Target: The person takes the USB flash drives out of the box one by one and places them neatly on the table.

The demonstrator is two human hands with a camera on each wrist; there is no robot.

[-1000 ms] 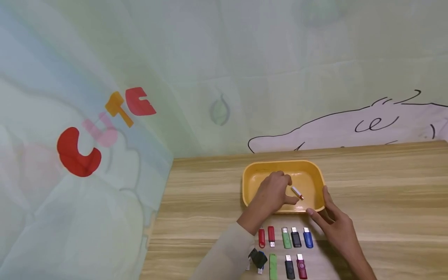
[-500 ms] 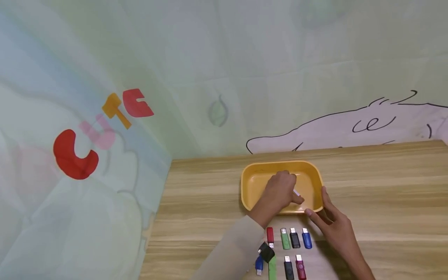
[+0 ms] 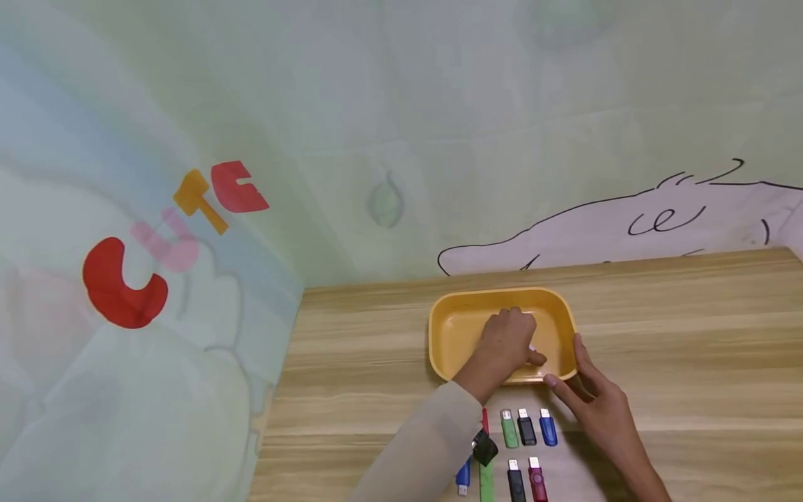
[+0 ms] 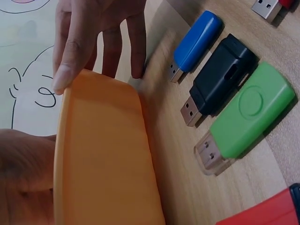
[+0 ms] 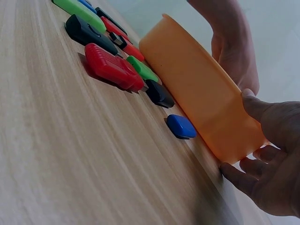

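A yellow plastic basin [image 3: 439, 335] stands on the wooden table. My left hand [image 3: 505, 340] reaches down into it, thumb and fingers around a small white USB stick [image 3: 532, 347]. Most of the stick is hidden by the hand, but it seems pinched. At the basin's near right corner, my right hand [image 3: 597, 401] grips the side. Its thumb [image 5: 255, 107] lies on the rim and its fingers bear against the outer wall and underside. The left wrist view shows the basin's outer wall [image 4: 108, 150] with the right hand [image 4: 101, 33] on its end.
USB sticks lie in rows before the basin: blue [image 3: 548, 429], black [image 3: 527, 430], green [image 3: 509, 430], then another black one [image 3: 516, 483] and a maroon one [image 3: 537, 482] nearer. The left sleeve [image 3: 426, 443] partly covers others. A printed curtain [image 3: 376, 139] hangs behind the table.
My left hand has moved slightly right inside the basin and closed over the white USB stick, now mostly hidden. The right hand keeps its hold on the corner.
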